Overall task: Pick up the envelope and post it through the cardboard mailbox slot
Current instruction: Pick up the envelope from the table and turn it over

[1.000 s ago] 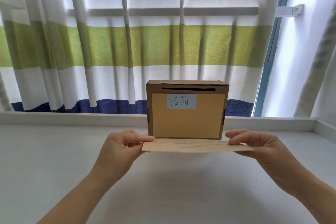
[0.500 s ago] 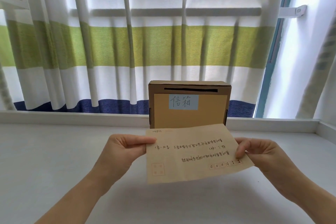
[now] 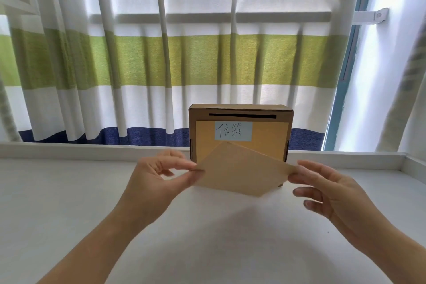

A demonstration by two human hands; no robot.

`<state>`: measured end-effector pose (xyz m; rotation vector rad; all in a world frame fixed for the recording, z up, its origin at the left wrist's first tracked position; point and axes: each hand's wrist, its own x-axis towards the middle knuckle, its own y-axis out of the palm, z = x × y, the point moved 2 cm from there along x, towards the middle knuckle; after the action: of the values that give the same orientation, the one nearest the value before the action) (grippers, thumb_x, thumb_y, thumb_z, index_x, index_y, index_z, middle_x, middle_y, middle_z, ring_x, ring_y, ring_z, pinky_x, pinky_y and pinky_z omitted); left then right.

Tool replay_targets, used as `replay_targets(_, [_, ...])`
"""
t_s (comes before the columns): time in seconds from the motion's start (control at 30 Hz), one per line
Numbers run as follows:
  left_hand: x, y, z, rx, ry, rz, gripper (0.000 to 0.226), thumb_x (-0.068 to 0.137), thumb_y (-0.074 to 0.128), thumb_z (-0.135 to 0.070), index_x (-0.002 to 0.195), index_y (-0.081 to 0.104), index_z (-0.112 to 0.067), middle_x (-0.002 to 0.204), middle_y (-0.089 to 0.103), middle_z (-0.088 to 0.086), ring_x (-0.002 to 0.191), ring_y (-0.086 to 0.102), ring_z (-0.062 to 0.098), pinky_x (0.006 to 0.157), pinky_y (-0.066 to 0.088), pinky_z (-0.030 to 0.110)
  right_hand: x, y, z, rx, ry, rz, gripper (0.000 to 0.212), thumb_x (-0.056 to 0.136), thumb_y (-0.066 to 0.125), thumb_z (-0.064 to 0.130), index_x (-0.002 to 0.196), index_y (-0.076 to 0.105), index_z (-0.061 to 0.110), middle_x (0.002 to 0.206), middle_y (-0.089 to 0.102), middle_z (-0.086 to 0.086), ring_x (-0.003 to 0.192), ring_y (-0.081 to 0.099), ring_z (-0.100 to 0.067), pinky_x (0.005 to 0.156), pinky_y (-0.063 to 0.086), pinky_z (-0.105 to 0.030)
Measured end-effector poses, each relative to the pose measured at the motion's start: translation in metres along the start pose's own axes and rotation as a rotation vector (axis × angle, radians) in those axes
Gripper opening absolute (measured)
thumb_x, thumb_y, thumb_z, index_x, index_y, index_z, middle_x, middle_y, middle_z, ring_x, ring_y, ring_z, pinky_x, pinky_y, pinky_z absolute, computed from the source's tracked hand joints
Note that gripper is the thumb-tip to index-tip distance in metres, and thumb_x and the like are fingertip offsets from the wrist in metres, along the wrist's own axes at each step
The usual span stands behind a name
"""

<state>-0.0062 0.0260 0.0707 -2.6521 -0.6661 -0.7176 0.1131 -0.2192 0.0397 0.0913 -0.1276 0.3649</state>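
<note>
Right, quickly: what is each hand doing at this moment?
Left hand: pinches the left corner of the brown envelope.
Right hand: thumb and forefinger lightly pinch the right corner, the other fingers spread loose.

Pale blue label (image 3: 233, 131) on front of cardboard mailbox (image 3: 239, 107) — two handwritten black characters: 信箱. Stuck just below the slot (image 3: 242, 115), on the orange panel (image 3: 269, 136).

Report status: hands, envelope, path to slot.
Left hand and right hand pinch opposite envelope corners. Envelope tilted, before mailbox, below slot. Slot unblocked.
</note>
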Motion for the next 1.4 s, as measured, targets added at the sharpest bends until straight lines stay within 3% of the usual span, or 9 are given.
replay_targets(0.17, [-0.005, 0.001, -0.044, 0.085, 0.214, -0.110, 0.012, 0.056, 0.079, -0.034, 0.066, 0.074, -0.031, 0.071, 0.074, -0.007, 0.063, 0.062, 0.020, 0.060, 0.049, 0.014, -0.007, 0.016, 0.007, -0.108, -0.003, 0.001, 0.054, 0.046, 0.073, 0.044, 0.088, 0.055, 0.016, 0.054, 0.068, 0.002, 0.048, 0.060, -0.012, 0.045, 0.043, -0.024])
replay_targets(0.27, [-0.017, 0.016, -0.067, 0.308, 0.487, -0.060, 0.003, 0.067, 0.071, -0.027, 0.070, 0.073, -0.027, 0.068, 0.068, -0.007, 0.061, 0.058, 0.008, 0.057, 0.047, 0.011, -0.018, 0.033, 0.020, -0.068, -0.014, 0.281, 0.044, 0.048, 0.077, 0.052, 0.071, 0.067, 0.015, 0.065, 0.070, -0.004, 0.056, 0.063, -0.014, 0.044, 0.045, -0.020])
replay_targets(0.43, [-0.040, 0.047, -0.074, 0.859, 0.953, -0.081, 0.013, 0.076, 0.064, -0.015, 0.066, 0.073, -0.012, 0.056, 0.065, 0.001, 0.049, 0.055, 0.021, 0.046, 0.047, 0.029, -0.031, 0.050, 0.033, 0.001, -0.044, 0.629, 0.057, 0.056, 0.073, 0.059, 0.089, 0.072, 0.013, 0.085, 0.076, -0.010, 0.077, 0.070, -0.024, 0.058, 0.054, -0.027])
replay_targets(0.77, [-0.046, 0.068, -0.047, 1.005, 0.970, 0.005, 0.003, 0.065, 0.071, -0.014, 0.063, 0.073, -0.016, 0.050, 0.061, -0.002, 0.046, 0.054, 0.021, 0.052, 0.051, 0.027, -0.030, 0.048, 0.034, -0.135, 0.070, 0.613, 0.039, 0.074, 0.060, 0.043, 0.073, 0.073, 0.006, 0.072, 0.075, -0.009, 0.068, 0.070, -0.017, 0.065, 0.055, -0.029])
replay_targets(0.93, [-0.032, 0.053, -0.044, 0.548, 0.398, 0.296, 0.058, 0.054, 0.058, -0.074, 0.105, 0.060, -0.046, 0.105, 0.063, -0.028, 0.103, 0.053, -0.010, 0.094, 0.044, 0.016, -0.024, 0.033, 0.035, -0.224, 0.070, 0.547, 0.043, 0.062, 0.065, 0.046, 0.074, 0.074, 0.006, 0.073, 0.076, -0.012, 0.065, 0.070, -0.018, 0.062, 0.056, -0.028])
replay_targets(1.07, [-0.013, 0.028, -0.017, 0.141, -0.080, 0.047, 0.059, 0.047, 0.063, -0.073, 0.103, 0.049, -0.056, 0.105, 0.052, -0.040, 0.097, 0.043, -0.028, 0.073, 0.039, -0.002, -0.022, 0.017, 0.042, -0.313, 0.089, 0.648, 0.065, 0.048, 0.077, 0.060, 0.088, 0.073, 0.008, 0.090, 0.076, -0.012, 0.082, 0.071, -0.025, 0.067, 0.057, -0.028])
replay_targets(1.17, [-0.002, 0.008, 0.009, 0.023, -0.369, 0.053, 0.089, 0.046, 0.079, -0.055, 0.126, 0.042, -0.042, 0.122, 0.049, -0.019, 0.115, 0.045, -0.002, 0.095, 0.033, 0.023, -0.021, 0.011, 0.045, -0.321, 0.083, 0.693, 0.064, 0.051, 0.077, 0.058, 0.094, 0.072, 0.010, 0.093, 0.076, -0.011, 0.085, 0.071, -0.024, 0.068, 0.057, -0.028])
replay_targets(1.23, [0.000, 0.001, 0.016, -0.120, -0.460, 0.213, 0.075, 0.054, 0.081, -0.043, 0.123, 0.054, -0.029, 0.124, 0.062, -0.005, 0.114, 0.057, 0.014, 0.102, 0.037, 0.033, -0.021, 0.010, 0.045, -0.324, 0.089, 0.698, 0.060, 0.053, 0.076, 0.056, 0.094, 0.072, 0.012, 0.093, 0.076, -0.010, 0.084, 0.071, -0.022, 0.067, 0.057, -0.027])
replay_targets(1.4, [0.002, -0.010, 0.025, -0.249, -0.470, 0.263, 0.038, 0.058, 0.069, -0.032, 0.092, 0.074, -0.016, 0.094, 0.077, 0.008, 0.087, 0.072, 0.024, 0.073, 0.059, 0.029, -0.015, 0.005, 0.035, -0.382, 0.109, 0.576, 0.032, 0.069, 0.064, 0.036, 0.089, 0.074, 0.013, 0.088, 0.077, -0.009, 0.079, 0.072, -0.020, 0.068, 0.057, -0.028])
